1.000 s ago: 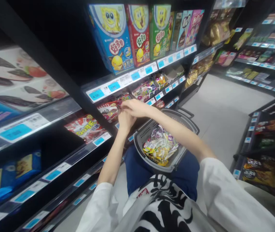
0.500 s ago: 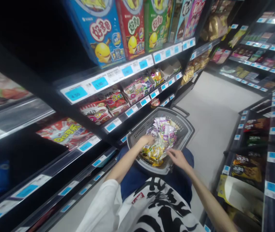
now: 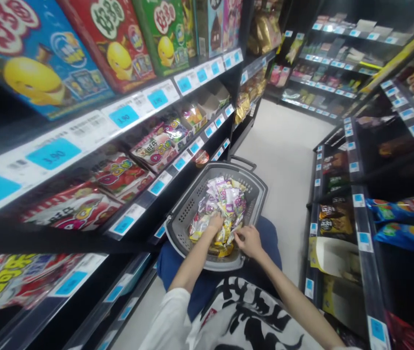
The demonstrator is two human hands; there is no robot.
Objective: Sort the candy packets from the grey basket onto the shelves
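Note:
A grey plastic shopping basket [image 3: 183,210] rests on my lap, with small shiny snack packets [image 3: 233,198] heaped inside. White-and-purple ones lie towards the far side, while yellow packets [image 3: 223,249] gather at the near end. My left hand [image 3: 215,222] reaches down into the heap, its fingertips partly hidden among the wrappers. At the basket's right near side, my right hand [image 3: 250,240] has thumb and fingers pinched on the edge of a pale packet.
Shelves on the left hold large snack boxes [image 3: 123,53] and bagged sweets [image 3: 156,148] behind price tags. The grey aisle floor [image 3: 280,131] runs ahead to more shelves. On the right, a low shelf unit holds blue snack bags [image 3: 407,233].
The view has swung and come nearer to the left shelf. My left hand has moved further over the heap, and my right fingers have closed together at the packets.

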